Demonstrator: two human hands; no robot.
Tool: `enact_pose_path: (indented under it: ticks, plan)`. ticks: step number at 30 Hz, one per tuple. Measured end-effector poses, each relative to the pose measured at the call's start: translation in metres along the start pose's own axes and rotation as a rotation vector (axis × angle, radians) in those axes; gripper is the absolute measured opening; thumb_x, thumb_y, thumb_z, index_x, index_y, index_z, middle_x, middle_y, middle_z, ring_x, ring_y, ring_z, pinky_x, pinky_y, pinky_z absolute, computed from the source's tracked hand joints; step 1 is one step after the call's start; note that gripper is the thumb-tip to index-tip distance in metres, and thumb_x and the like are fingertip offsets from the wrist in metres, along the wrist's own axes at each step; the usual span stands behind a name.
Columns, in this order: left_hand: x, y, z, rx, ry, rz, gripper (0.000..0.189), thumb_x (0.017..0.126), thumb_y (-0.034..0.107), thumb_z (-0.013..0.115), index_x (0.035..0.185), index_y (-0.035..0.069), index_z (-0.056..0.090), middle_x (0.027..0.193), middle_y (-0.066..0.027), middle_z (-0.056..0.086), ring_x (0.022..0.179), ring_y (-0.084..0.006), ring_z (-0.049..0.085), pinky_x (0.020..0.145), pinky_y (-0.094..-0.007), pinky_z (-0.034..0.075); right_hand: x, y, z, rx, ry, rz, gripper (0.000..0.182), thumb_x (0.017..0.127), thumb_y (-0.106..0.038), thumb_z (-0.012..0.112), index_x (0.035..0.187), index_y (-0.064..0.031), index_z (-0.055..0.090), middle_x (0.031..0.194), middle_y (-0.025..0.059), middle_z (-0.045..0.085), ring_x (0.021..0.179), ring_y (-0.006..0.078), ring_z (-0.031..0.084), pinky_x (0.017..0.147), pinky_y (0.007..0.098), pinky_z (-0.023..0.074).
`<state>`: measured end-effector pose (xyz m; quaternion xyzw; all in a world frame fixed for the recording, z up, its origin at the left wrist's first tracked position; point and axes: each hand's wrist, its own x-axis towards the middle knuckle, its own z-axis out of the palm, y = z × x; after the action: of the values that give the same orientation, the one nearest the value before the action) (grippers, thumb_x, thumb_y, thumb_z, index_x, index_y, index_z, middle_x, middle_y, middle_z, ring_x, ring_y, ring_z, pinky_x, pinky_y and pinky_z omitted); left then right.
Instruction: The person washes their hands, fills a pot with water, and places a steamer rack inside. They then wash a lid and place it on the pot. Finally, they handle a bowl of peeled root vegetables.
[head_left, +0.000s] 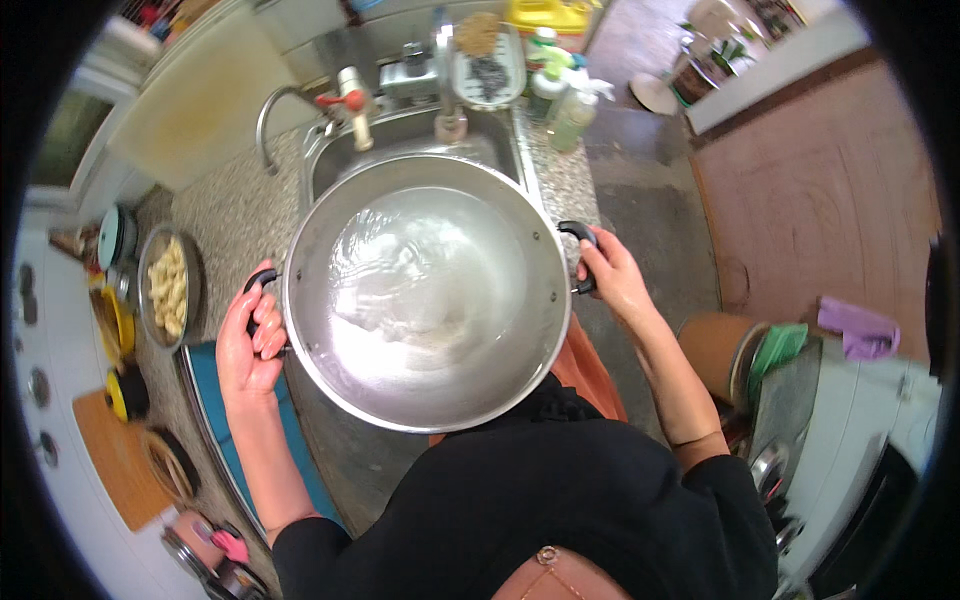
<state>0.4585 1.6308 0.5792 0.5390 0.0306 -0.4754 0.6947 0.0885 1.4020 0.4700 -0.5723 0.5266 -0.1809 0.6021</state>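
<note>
A wide stainless steel pot (427, 300) with rippling water inside is held in front of my body, its far rim overlapping the sink (397, 139). My left hand (251, 341) grips the black handle (260, 281) on the pot's left side. On the opposite side, my right hand (611, 266) is closed around the other black handle (577, 231). The pot hides much of the sink basin. Behind it are a curved metal faucet (274, 112) and a pale tap with a red lever (354, 112).
A metal bowl of pale, chunky food pieces (166, 289) rests on the speckled counter (240, 195) at left. Pump and spray bottles (562, 105) crowd the sink's right corner beside a scrubber tray (487, 75). At right stands a round brown container (716, 352) near a wooden panel (825, 202).
</note>
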Motion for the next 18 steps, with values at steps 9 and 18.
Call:
enact_pose_path:
  ticks: [9, 18]
  plan:
    - [-0.034, -0.044, 0.046, 0.150, -0.230, 0.027, 0.042, 0.097, 0.012, 0.048, 0.138, 0.004, 0.043, 0.065, 0.0038, 0.035, 0.042, -0.0021, 0.025, 0.031, -0.0166, 0.024, -0.130, 0.068, -0.062, 0.143, 0.185, -0.198, 0.040, 0.092, -0.011, 0.057, 0.128, 0.0013, 0.045, 0.087, 0.0085, 0.063, 0.077, 0.0151, 0.062, 0.075, 0.0311, 0.0505]
    - [-0.070, -0.202, 0.166, 0.257, -0.484, -0.274, 0.037, 0.094, 0.017, 0.056, 0.129, 0.007, 0.052, 0.057, 0.0075, 0.029, 0.037, -0.0022, 0.019, 0.028, -0.0180, 0.019, -0.324, 0.169, -0.195, 0.060, 0.601, -0.134, 0.046, 0.090, -0.024, 0.058, 0.129, -0.0027, 0.045, 0.102, 0.0201, 0.064, 0.094, 0.0345, 0.063, 0.083, 0.0408, 0.0481]
